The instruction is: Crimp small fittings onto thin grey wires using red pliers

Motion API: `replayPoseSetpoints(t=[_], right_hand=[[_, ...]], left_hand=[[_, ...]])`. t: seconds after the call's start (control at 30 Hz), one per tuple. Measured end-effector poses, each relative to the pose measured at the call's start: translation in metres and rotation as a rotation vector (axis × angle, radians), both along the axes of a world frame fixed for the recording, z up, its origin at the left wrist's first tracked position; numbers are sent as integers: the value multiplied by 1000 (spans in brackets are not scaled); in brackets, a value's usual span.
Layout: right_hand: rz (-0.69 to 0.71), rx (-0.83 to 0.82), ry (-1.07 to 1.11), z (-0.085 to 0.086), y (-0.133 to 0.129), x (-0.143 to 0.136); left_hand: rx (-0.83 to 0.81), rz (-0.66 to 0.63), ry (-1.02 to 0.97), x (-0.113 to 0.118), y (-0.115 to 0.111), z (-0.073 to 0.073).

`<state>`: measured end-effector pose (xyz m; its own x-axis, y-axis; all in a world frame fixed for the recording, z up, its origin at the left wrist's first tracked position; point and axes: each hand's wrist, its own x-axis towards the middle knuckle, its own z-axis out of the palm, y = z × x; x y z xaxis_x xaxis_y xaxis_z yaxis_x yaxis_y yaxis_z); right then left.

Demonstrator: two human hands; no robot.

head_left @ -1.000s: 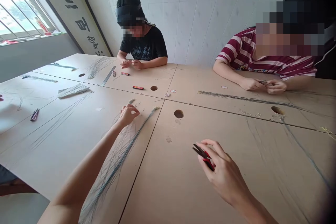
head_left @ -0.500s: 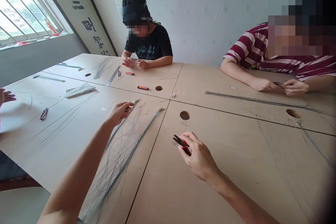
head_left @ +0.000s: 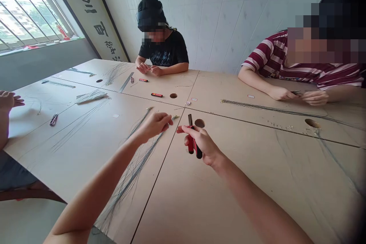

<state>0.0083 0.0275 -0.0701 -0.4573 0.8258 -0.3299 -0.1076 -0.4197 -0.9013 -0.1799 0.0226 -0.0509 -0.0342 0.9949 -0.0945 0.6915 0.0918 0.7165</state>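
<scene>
My right hand (head_left: 204,143) is wrapped round a pair of pliers (head_left: 190,143) with red-and-black handles, its dark jaws pointing up and away from me. Close by on the left, my left hand (head_left: 156,126) has its fingers pinched together; whatever is in them is too small to make out. Beneath and beside that hand lies a bundle of thin grey-green cords (head_left: 143,162) with gold-coloured ends, partly covered by my hand. A second cord bundle (head_left: 139,122) runs along its left side and passes behind my left forearm.
Across the table (head_left: 228,198) sit two people, a black-shirted person (head_left: 164,51) and a striped-shirted person (head_left: 268,57). Another person's hand (head_left: 11,101) is at the left edge. Round holes (head_left: 199,123), red markers (head_left: 156,95), a ruler (head_left: 126,82) and a long cord bundle (head_left: 274,109) are around.
My left hand has moved right, from the left bundle's end to the right bundle's end. My right hand has come up and left, turning the pliers upright.
</scene>
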Motion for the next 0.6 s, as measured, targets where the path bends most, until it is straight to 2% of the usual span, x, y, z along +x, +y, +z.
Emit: replayPoseSetpoints(t=[0.1,0.3,0.43,0.6], right_hand=[[-16,-192,61,-9,0,-7],[-83,-338,88,-38,-4,-5],[-142,-386,108,-47,-4,-3],[-199,-416,143,-50,1,2]], left_hand=[[35,-4,168,27,-8,-16],[25,-62,460,57,-23,-44],[20,-108,536,68,-29,-51],[39,-190,528,76,-34,-53]])
